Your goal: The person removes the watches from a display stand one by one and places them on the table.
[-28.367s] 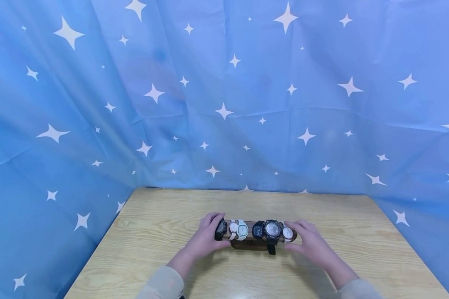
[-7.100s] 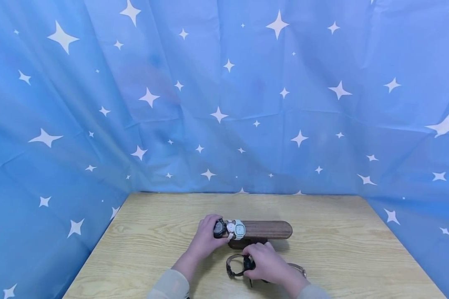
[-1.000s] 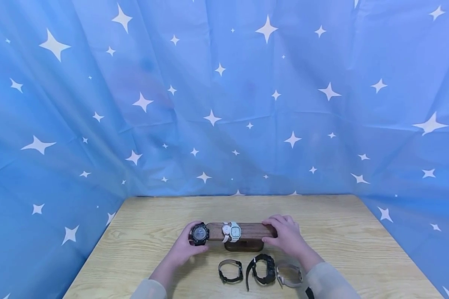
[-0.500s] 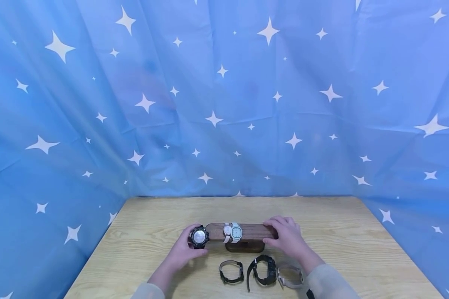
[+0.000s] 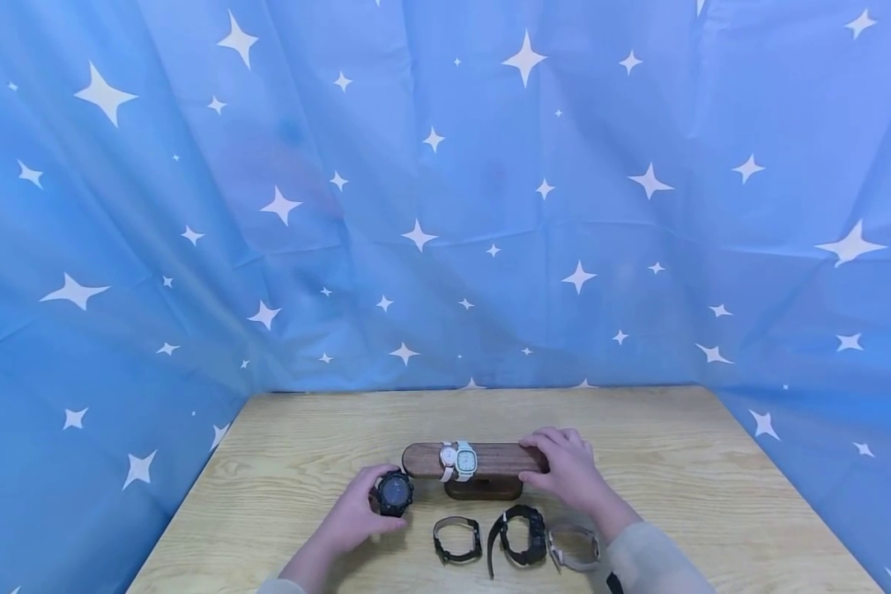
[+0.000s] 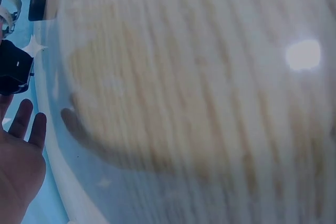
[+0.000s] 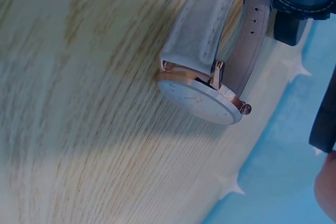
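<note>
In the head view my left hand (image 5: 352, 516) grips a round black watch (image 5: 395, 492), fingers behind it and thumb in front. The watch is off the bar, just beyond the left end of the dark wooden watch stand (image 5: 501, 455). In the left wrist view the black watch (image 6: 14, 69) shows dark above the spread fingers. My right hand (image 5: 568, 470) holds the stand's right end between thumb and fingers. Strapped round the bar left of its middle are a small white watch (image 5: 448, 456) and a pale square watch (image 5: 466, 460).
In front of the stand lie a slim black-strapped watch (image 5: 457, 558), a chunky black watch (image 5: 537, 536) and a pale-strapped watch (image 5: 577, 567), whose rose-gold case (image 7: 181, 73) shows in the right wrist view. A starry blue curtain (image 5: 445, 190) backs the wooden table (image 5: 304, 429).
Several watches were on the bar at first; three now lie on the table. My left hand has just moved the black watch off the left end and toward me. My right hand stays put.
</note>
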